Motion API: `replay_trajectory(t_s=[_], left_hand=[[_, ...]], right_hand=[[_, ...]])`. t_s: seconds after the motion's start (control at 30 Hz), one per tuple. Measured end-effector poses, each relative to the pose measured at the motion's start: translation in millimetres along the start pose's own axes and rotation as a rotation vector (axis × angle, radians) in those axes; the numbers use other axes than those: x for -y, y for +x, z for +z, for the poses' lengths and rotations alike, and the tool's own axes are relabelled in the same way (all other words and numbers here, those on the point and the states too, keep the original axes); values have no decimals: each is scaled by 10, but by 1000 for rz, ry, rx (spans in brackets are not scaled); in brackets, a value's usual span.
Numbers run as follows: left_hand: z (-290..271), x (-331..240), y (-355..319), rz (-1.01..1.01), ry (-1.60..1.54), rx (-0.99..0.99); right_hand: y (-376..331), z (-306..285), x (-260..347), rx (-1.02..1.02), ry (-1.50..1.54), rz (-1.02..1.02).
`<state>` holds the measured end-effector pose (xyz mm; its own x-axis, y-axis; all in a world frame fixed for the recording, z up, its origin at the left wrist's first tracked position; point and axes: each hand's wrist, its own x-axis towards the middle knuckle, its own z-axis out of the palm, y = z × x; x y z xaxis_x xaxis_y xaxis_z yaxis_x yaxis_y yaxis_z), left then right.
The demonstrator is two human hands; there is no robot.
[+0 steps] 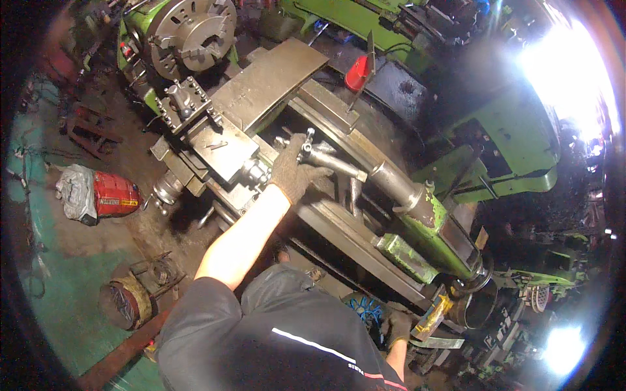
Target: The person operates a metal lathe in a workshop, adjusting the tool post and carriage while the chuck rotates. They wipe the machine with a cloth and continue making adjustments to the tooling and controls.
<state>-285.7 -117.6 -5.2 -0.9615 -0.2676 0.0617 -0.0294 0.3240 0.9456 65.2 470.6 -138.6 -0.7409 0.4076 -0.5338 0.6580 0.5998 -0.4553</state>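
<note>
My left hand [291, 174], in a brown work glove, reaches over the lathe bed [355, 244] between the carriage and the tailstock. Its fingers are closed around the handle end of a stout, T-handled metal key [332, 162], whose shaft slants toward the tailstock quill [393, 184]. The quill sticks out of the worn green tailstock [433, 228]. Low at the right, my right hand [397, 324], also gloved, is beside a yellow-painted part [435, 316] near the tailstock's end. Its fingers are too dark and small to make out.
The lathe chuck [195, 36] and tool post [186, 107] are at the upper left. A flat metal plate [267, 81] lies near them. A red funnel-shaped piece [357, 73] stands behind the bed. On the floor are a red-and-white sack [98, 194] and a drum-like roll [127, 303].
</note>
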Motion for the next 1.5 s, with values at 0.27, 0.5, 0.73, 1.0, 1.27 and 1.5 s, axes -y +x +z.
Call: replay_trajectory(t_s=[0.27, 0.5, 0.73, 1.0, 1.27, 1.5], left_hand=[[301, 174, 451, -73, -127, 72], [579, 464, 720, -30, -185, 133], [462, 46, 637, -169, -624, 154], [425, 87, 670, 167, -23, 261], [742, 482, 842, -364, -927, 362], [898, 596, 1054, -831, -883, 216]], right_hand=[[-641, 539, -236, 207, 168, 392], [-638, 614, 143, 150, 242, 353], [-250, 532, -61, 174, 184, 86], [-145, 572, -103, 250, -48, 39], [-378, 765, -937, 160, 34, 204], [-506, 570, -354, 180, -68, 180]])
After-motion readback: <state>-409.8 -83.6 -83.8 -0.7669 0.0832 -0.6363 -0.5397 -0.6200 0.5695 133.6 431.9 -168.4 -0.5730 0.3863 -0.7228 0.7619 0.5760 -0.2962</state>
